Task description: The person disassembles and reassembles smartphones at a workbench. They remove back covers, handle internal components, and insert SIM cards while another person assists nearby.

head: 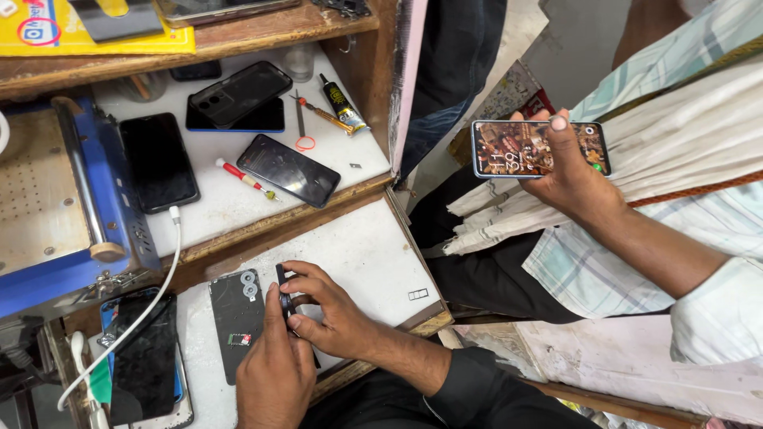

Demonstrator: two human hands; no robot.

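Observation:
My left hand [274,373] and my right hand [330,310] both grip a thin black phone [281,287], stood on its edge over a white pull-out board [358,254]. My right fingers curl over its top edge. My left thumb presses its side. Just left of it a black back cover with two camera rings [237,318] lies flat on the board. At the right, another person's hand [568,171] holds up a phone with a lit screen [517,148].
The shelf above carries several dark phones [288,169], a red-handled screwdriver [246,179], a glue tube [343,103] and tweezers. A blue machine [63,206] stands at the left. A white cable [159,278] runs down to a cracked phone [143,357]. A small metal tray [417,295] lies near the board's right edge.

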